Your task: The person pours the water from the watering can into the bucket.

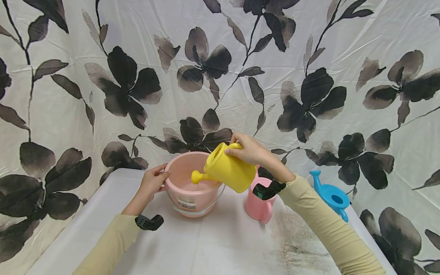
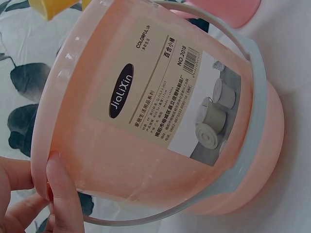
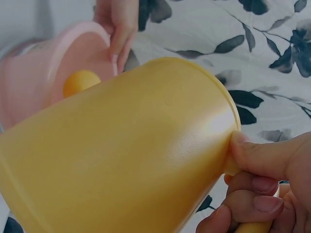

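A pink bucket (image 1: 185, 183) stands on the white table, a label (image 2: 155, 92) on its side and its grey handle (image 2: 243, 160) hanging down in front. At the left of its rim my left hand (image 1: 151, 183) pinches the edge, thumb outside. My right hand (image 1: 251, 149) grips the handle of a yellow watering can (image 1: 237, 170), which is tilted to the left above the bucket. Its round spout head (image 1: 197, 177) points down into the bucket's mouth. In the right wrist view, fingers (image 3: 252, 194) curl round the can's handle.
A pink watering can (image 1: 261, 200) stands right of the bucket, partly behind my right wrist. Farther right, near the table's edge, is a blue watering can (image 1: 331, 196). Brown stains (image 1: 306, 244) mark the table cover (image 1: 220, 244). A floral cloth (image 1: 220, 76) hangs behind.
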A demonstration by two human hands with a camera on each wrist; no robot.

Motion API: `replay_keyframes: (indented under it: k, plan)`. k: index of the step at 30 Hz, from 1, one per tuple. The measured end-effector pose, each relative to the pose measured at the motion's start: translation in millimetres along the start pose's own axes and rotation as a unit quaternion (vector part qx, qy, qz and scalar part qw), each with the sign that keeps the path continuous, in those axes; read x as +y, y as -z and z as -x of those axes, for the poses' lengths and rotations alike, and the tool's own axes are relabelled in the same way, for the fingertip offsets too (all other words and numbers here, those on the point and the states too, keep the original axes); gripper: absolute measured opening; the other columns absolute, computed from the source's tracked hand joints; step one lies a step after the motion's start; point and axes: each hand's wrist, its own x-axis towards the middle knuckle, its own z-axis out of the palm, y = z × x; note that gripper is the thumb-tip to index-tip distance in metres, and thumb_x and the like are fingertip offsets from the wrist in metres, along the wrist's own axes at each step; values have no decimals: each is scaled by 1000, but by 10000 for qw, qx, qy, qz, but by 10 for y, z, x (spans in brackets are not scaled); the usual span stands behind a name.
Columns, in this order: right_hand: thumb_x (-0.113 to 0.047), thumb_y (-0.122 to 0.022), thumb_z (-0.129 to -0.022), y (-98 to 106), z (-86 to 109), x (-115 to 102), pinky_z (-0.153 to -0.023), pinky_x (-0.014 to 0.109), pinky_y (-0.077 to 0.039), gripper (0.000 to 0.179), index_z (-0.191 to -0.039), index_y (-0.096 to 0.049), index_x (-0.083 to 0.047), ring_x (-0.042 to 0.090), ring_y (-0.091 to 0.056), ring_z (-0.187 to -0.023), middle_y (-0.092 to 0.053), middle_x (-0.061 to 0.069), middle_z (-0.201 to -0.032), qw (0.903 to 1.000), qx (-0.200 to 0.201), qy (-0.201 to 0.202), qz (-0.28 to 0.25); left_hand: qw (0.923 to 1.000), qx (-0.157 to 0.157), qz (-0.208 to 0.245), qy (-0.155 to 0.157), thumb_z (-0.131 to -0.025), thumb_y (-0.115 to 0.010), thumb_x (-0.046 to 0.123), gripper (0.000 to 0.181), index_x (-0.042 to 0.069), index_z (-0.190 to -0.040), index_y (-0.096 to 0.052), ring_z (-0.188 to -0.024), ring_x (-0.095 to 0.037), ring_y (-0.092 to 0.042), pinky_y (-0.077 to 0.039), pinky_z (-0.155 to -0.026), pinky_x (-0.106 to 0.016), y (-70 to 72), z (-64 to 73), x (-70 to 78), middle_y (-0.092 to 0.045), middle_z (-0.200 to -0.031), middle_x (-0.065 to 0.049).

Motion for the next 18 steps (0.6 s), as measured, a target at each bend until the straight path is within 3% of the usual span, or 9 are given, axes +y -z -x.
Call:
replay_keyframes:
  k: [18]
  plan:
    - [-22,-65,-91,6,-14,8,-65,23,-43,22,-90,-50,-5,20,-52,-78,-56,10,-91,9999,-88,-62,90,10000,5,-12,10,-99,-49,19,54,7,-150,-32,-69,-3,-53,-55,-58,-14,-5,-13,-12,-50,-113,-16]
